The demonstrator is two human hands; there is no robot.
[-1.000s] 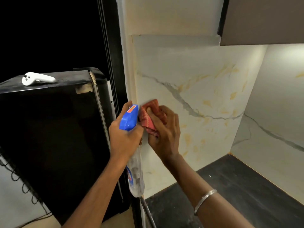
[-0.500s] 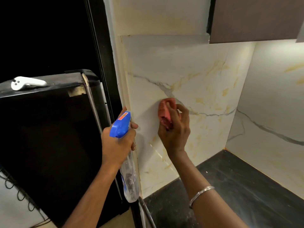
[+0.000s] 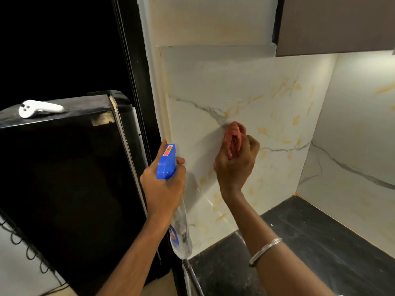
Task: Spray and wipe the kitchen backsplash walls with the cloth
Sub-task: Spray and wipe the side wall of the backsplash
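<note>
The backsplash wall (image 3: 267, 86) is white marble with grey and yellow veins. My right hand (image 3: 235, 165) grips a bunched red cloth (image 3: 233, 138) and presses it against the side wall near a grey vein. My left hand (image 3: 163, 189) holds a spray bottle (image 3: 179, 229) by its blue trigger head, at the wall's left edge, with the clear body hanging down. The nozzle faces the wall. A second marble wall (image 3: 352, 135) meets the first at the corner on the right.
A black refrigerator (image 3: 64, 178) stands at the left with a white controller (image 3: 38, 107) on top. A dark stone countertop (image 3: 310, 242) runs below the walls. A brown upper cabinet (image 3: 335, 24) hangs at the top right. A dark doorframe (image 3: 136, 71) borders the wall.
My right hand has slid the cloth to the right along the side wall, away from the spray bottle. My left hand has kept the bottle at the wall's edge.
</note>
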